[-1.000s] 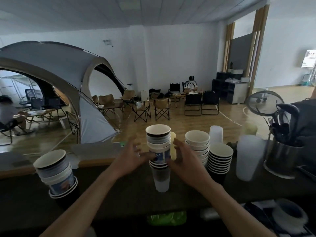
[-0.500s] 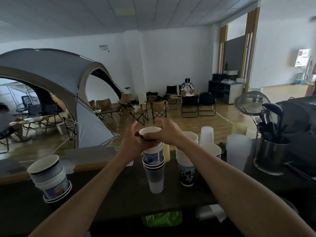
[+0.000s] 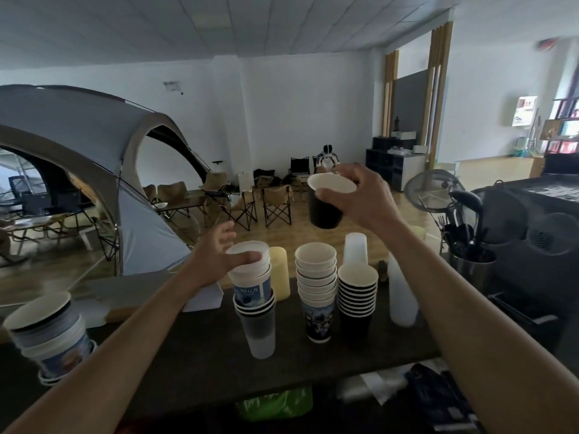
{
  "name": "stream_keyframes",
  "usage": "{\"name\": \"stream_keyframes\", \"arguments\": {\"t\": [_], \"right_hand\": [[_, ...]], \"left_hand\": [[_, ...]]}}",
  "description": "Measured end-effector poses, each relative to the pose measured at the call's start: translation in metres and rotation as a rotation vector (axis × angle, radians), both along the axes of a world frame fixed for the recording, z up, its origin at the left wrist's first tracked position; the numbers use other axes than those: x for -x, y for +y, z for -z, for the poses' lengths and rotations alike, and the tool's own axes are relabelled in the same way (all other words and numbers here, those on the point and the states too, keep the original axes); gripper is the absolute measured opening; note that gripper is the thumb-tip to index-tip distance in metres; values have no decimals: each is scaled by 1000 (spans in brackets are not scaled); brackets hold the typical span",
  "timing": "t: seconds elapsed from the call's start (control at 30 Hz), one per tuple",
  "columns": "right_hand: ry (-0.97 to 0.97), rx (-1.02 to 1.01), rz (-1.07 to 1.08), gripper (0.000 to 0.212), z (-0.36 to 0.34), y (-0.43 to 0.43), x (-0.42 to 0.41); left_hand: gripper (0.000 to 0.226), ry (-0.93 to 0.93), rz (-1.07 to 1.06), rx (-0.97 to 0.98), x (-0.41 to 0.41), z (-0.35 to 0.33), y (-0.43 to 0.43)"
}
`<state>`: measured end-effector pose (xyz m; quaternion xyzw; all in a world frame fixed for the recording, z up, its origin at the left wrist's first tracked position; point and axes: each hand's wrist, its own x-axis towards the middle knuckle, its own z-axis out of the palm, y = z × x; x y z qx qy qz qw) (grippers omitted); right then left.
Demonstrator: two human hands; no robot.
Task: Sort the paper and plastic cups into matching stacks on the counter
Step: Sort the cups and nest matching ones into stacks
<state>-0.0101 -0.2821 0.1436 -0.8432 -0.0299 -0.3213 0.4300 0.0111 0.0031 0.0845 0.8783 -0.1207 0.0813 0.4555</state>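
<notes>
A black cup [image 3: 324, 211] with a white inside is held in the air by the right hand [image 3: 360, 203], whose fingers are curled round its rim and wall. It hangs above the black stack [image 3: 357, 296] on the counter [image 3: 188, 355], well clear of it. That stack of matching cups is judged to be its place.

Just left of it stands the printed stack [image 3: 315, 292]; whether the two touch cannot be told. Further left, the mixed stack [image 3: 252, 286] is gripped at its top rim by the left hand [image 3: 216, 258], with the thumb laid over the rim. White and blue cups are nested there in black ones, and all are carried by a clear plastic cup [image 3: 261, 333] at the bottom.

The likeliest trouble is seen in that narrow plastic base. If the left hand is withdrawn sideways, the top-heavy column could be tipped against the printed stack. If the black cup is lowered off-centre, its base could catch the top rim, and the black stack could be pushed into the plastic stack [image 3: 402, 296] to its right. A leaning stack [image 3: 47, 333] at the near left could be brushed by the left forearm.
</notes>
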Motion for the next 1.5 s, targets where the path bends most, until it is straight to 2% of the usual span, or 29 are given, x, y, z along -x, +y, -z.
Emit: {"name": "stream_keyframes", "arguments": {"t": [0.1, 0.2, 0.3, 0.43, 0.5, 0.6, 0.7, 0.77, 0.83, 0.97, 1.0, 1.07, 1.1, 1.2, 1.33, 1.43, 1.5], "right_hand": [[172, 108, 136, 73, 26, -41, -1], [363, 150, 103, 79, 64, -56, -10], [421, 112, 68, 80, 91, -57, -10], [470, 161, 19, 87, 112, -55, -8], [517, 191, -3, 90, 118, -55, -8], [435, 213, 47, 79, 103, -51, -3], [103, 80, 62, 52, 68, -30, 10], [-8, 11, -35, 42, 49, -3, 18], [51, 64, -184, 48, 41, 29, 19], [290, 224, -430, 76, 53, 78, 3], [320, 244, -451, 83, 57, 87, -3], [336, 296, -431, 97, 63, 103, -12], [338, 328, -401, 102, 64, 109, -15], [324, 446, -321, 106, 68, 123, -25], [329, 526, -294, 92, 62, 127, -31], [290, 413, -328, 96, 49, 121, -29], [232, 291, -338, 91, 34, 113, -25]], "left_hand": [[126, -26, -2, -7, 2, 6, -5], [113, -66, -20, 35, 1, 14, -10], [101, -73, -40, 53, 0, 21, -11], [123, -49, -26, 42, 2, 23, -9], [123, -49, -28, 49, 3, 23, -7], [114, -36, -28, 70, 2, 26, -3], [120, 3, -18, 79, 4, 26, 4], [123, 15, -15, 86, 7, 24, 8], [125, 29, -16, 89, 11, 23, 12], [132, 60, 14, 99, 16, 23, 20], [117, 66, 33, 93, 16, 24, 20], [65, 46, 66, 31, 20, 29, 14], [55, 6, 77, 1, 19, 34, 9], [63, -81, 22, -1, 14, 49, -1], [82, -59, -63, 57, 7, 61, 0], [102, -39, -78, 39, 5, 63, 3], [101, -33, -72, 2, 3, 63, 4]]}}
